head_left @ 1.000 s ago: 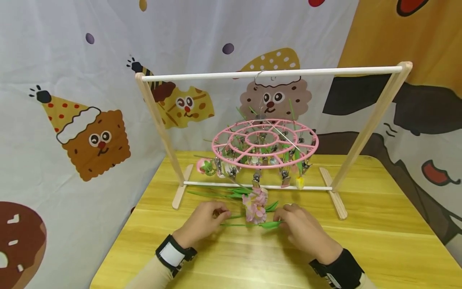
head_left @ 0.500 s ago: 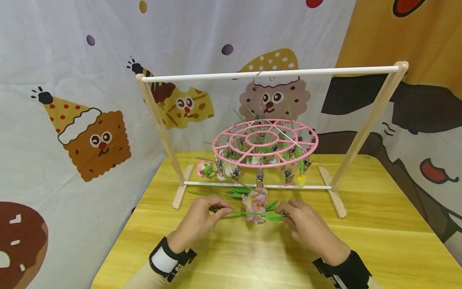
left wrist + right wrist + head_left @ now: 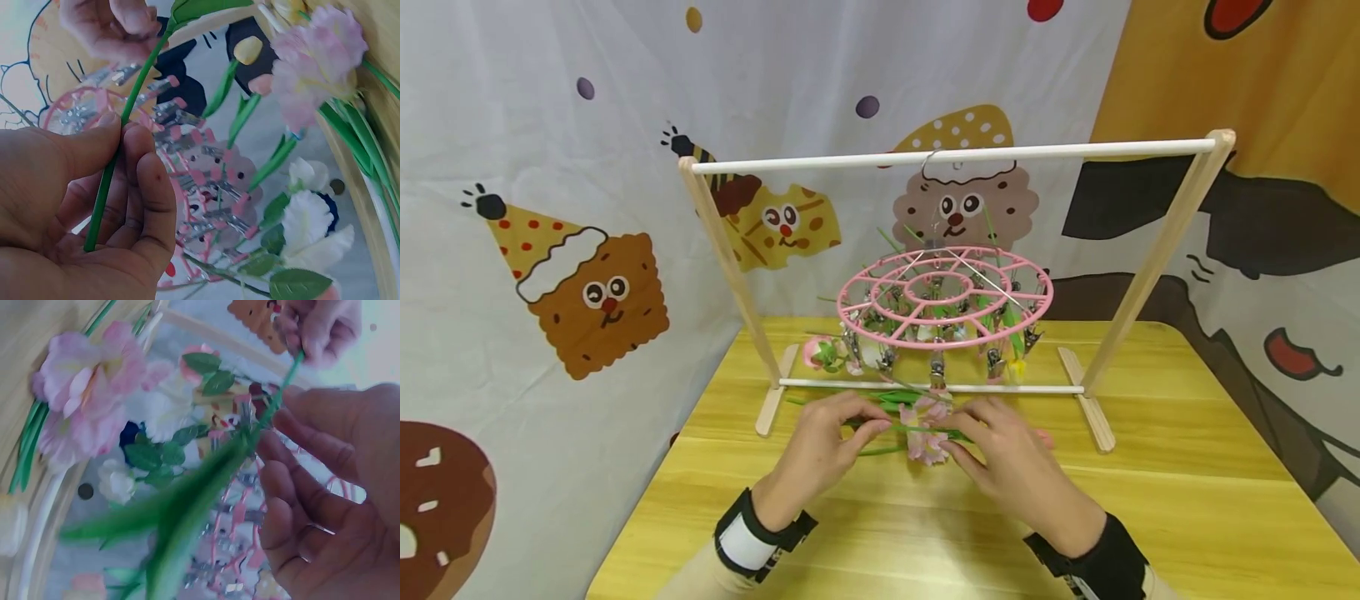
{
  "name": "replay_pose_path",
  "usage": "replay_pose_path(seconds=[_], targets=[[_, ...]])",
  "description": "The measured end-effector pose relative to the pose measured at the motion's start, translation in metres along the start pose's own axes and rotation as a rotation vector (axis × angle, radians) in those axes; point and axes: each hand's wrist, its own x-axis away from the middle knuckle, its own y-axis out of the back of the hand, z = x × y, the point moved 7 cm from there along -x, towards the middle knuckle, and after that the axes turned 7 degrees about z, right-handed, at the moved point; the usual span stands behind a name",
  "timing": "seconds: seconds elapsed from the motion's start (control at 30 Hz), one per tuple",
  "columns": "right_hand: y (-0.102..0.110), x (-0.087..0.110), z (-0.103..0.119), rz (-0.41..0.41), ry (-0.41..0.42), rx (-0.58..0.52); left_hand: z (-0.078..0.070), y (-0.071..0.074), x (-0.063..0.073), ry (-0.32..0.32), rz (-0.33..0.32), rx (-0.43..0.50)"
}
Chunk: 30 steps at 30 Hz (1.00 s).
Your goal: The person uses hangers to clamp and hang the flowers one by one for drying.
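pinching a smooth, slim green stem (image 3: 111, 187) between thumb and forefinger, the left hand (image 3: 823, 442) keeps its other fingers loosely curled, the cut end lying across them. the right hand (image 3: 1011, 458) has the same stem between its fingertips, nearer the leaves (image 3: 187, 512), its remaining fingers bent. the stem runs from one hand to the other above the surface (image 3: 925, 542), in front of the rack. the leaves are broad, pointed blades, blurred in the right wrist view. a small coral patch (image 3: 1045, 437) shows just past the right hand; i cannot tell whether it belongs to this stem.

behind the held stem lies a pink flower (image 3: 319, 59), its thin petals ruffled and cloth-like, with more green stalks (image 3: 880, 451) beside it on the surface, which is glossy with yellowish wood grain.

the rack (image 3: 1157, 267) has pale, flat wooden posts and round white rods (image 3: 820, 162). from the top one hangs a pink hanger (image 3: 940, 345) of concentric rings and spokes, ringed with shiny metal clips (image 3: 937, 367). among them hang a rounded pink rose (image 3: 816, 353), a smooth yellow tulip (image 3: 1017, 369) and frilly white blooms (image 3: 306, 219). softly creased cloth (image 3: 587, 467) printed with cartoon snacks stands behind.
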Motion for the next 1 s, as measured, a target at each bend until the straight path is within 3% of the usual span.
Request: replay_pose_path(seconds=[0.13,0.37,0.57,0.7,0.77,0.93,1.0], targets=[[0.0,-0.009,0.007,-0.055,0.054,-0.024,-0.008,0.0,-0.004,-0.016,-0.026,0.017],[0.001,-0.011,0.006,-0.087,0.057,-0.062,-0.009,-0.001,-0.006,-0.015,-0.043,0.082],[0.007,-0.007,0.002,-0.113,0.044,-0.055,0.0,0.0,-0.004,0.002,-0.086,0.251],[0.012,-0.001,-0.001,-0.124,0.024,-0.053,0.003,-0.001,-0.003,0.01,-0.115,0.313],[0.016,0.001,-0.003,-0.123,0.009,-0.063,0.004,-0.002,-0.003,0.031,-0.126,0.306],[0.026,0.005,-0.007,-0.135,-0.007,-0.104,0.006,-0.007,-0.007,0.139,-0.12,0.186],[0.03,0.005,-0.007,-0.152,0.002,-0.129,0.004,-0.008,-0.009,0.144,-0.124,0.137]])
